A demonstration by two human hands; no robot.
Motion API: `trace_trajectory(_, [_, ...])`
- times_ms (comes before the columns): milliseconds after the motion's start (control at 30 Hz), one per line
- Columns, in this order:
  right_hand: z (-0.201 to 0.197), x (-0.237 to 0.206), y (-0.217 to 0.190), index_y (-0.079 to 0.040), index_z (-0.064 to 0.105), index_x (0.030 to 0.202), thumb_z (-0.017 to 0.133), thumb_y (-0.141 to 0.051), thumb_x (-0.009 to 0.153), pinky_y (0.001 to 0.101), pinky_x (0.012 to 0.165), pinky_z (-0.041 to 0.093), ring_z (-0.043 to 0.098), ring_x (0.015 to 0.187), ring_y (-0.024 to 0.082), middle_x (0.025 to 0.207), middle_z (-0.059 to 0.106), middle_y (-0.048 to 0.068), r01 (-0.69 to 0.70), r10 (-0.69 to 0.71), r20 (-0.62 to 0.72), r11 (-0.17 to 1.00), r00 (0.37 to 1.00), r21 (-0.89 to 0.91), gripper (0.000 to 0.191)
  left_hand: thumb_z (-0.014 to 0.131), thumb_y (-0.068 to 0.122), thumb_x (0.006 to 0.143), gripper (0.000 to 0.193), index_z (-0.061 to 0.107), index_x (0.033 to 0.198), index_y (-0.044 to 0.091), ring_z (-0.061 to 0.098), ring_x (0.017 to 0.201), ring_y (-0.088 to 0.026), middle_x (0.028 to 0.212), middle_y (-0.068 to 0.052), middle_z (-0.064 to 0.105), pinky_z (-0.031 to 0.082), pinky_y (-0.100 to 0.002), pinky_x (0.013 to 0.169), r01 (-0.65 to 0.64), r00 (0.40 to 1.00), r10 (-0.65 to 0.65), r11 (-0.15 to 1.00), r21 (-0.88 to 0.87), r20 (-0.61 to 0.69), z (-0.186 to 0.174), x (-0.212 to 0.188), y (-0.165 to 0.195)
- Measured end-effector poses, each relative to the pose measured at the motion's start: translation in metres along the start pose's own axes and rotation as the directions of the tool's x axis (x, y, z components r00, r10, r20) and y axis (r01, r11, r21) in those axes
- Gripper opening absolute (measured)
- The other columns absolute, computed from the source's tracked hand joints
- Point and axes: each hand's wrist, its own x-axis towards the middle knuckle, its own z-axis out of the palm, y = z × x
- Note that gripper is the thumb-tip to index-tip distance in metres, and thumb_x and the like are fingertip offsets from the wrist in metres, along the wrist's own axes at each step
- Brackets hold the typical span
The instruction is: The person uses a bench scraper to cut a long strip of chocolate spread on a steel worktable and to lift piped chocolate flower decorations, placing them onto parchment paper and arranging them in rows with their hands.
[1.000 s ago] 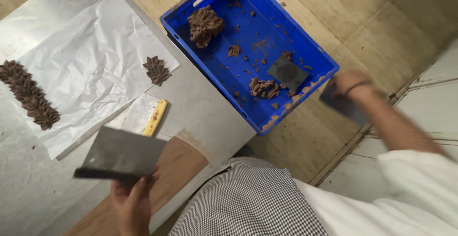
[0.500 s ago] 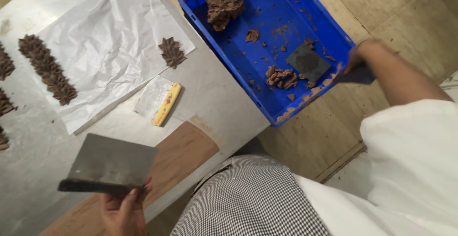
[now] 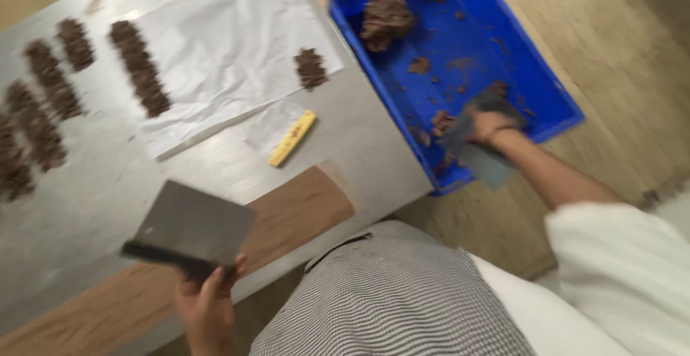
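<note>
From my remote seat I read the frame left to right. Far left, rough brown crumbly strips point(image 3: 43, 122) lie in rows on the dull steel desk point(image 3: 100, 190), which is smooth, scuffed and grey. A creased sheet of white paper point(image 3: 215, 54) covers the desk's middle, with one long strip and a small brown clump point(image 3: 310, 67) on it. Just beside the paper's lower edge lies a flat yellow stick-shaped piece point(image 3: 292, 137) on a bit of clear film. A brown matte band point(image 3: 287, 216) runs along the desk's near edge. My left hand point(image 3: 206, 306) has its fingers closed around the dark handle of a flat grey rectangular scraper point(image 3: 190, 226), held above that band. To the right, a glossy blue plastic crate point(image 3: 402, 104) sits on the pale wooden floor point(image 3: 618, 54), smeared inside, with a lumpy brown mass point(image 3: 386, 20) in its far corner. My right hand point(image 3: 489, 126) is inside the crate, fingers gripping a second grey scraper point(image 3: 478, 156); blur hides detail.
</note>
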Motion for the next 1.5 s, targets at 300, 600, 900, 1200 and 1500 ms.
trace_trajectory(300, [-0.126, -0.146, -0.129, -0.011, 0.056, 0.138, 0.081, -0.048, 0.071, 0.0526, 0.106, 0.046, 0.059, 0.128, 0.036, 0.135, 0.064, 0.017, 0.794, -0.513, -0.755, 0.608, 0.408, 0.016, 0.080, 0.066, -0.002, 0.089, 0.028, 0.072, 0.115, 0.007, 0.075, 0.094, -0.031, 0.103, -0.014, 0.075, 0.061, -0.041, 0.081, -0.643, 0.730, 0.428, 0.166, 0.748, 0.533, 0.112, 0.047, -0.024])
trace_trajectory(600, [-0.020, -0.111, -0.204, -0.021, 0.063, 0.138, 0.057, -0.019, 0.096, 0.0446, 0.100, 0.048, 0.061, 0.119, 0.023, 0.147, 0.062, -0.004, 0.713, -0.676, -0.348, 0.700, 0.649, -0.030, 0.042, 0.076, 0.014, 0.085, 0.019, 0.067, 0.097, 0.002, 0.071, 0.101, -0.034, 0.114, -0.016, 0.072, 0.059, -0.040, 0.085, -0.730, 0.683, 0.336, 0.280, 0.624, 0.648, 0.191, 0.067, -0.072])
trace_trajectory(900, [0.096, -0.140, -0.178, -0.015, 0.062, 0.134, 0.080, -0.022, 0.063, 0.0505, 0.109, 0.038, 0.052, 0.130, 0.027, 0.143, 0.056, 0.006, 0.698, -0.639, -0.522, 0.707, 0.565, -0.109, 0.073, 0.065, 0.008, 0.097, 0.019, 0.071, 0.113, 0.000, 0.071, 0.101, -0.030, 0.129, -0.016, 0.069, 0.058, -0.036, 0.078, -0.432, 0.893, 0.317, 0.403, 0.807, 0.319, 0.059, 0.020, -0.051])
trace_trajectory(1200, [0.092, -0.166, -0.201, -0.011, 0.061, 0.134, 0.086, -0.016, 0.053, 0.0570, 0.105, 0.039, 0.052, 0.134, 0.032, 0.140, 0.057, 0.012, 0.621, -0.570, -0.532, 0.777, 0.627, -0.101, 0.085, 0.073, 0.008, 0.088, 0.035, 0.070, 0.123, 0.005, 0.070, 0.114, -0.032, 0.122, -0.017, 0.072, 0.056, -0.037, 0.095, -0.475, 0.855, 0.110, 0.558, 0.680, 0.507, 0.063, 0.009, -0.081])
trace_trajectory(1500, [0.100, -0.109, -0.176, -0.010, 0.044, 0.147, 0.079, -0.013, 0.084, 0.0406, 0.090, 0.053, 0.061, 0.123, 0.031, 0.141, 0.055, 0.017, 0.211, 0.353, -0.211, 0.041, 0.911, 0.977, 0.072, 0.071, 0.009, 0.091, 0.040, 0.068, 0.131, 0.008, 0.070, 0.120, -0.024, 0.127, -0.013, 0.074, 0.054, -0.035, 0.103, -0.216, 0.822, -0.183, 0.776, 0.592, 0.539, 0.085, -0.003, -0.098])
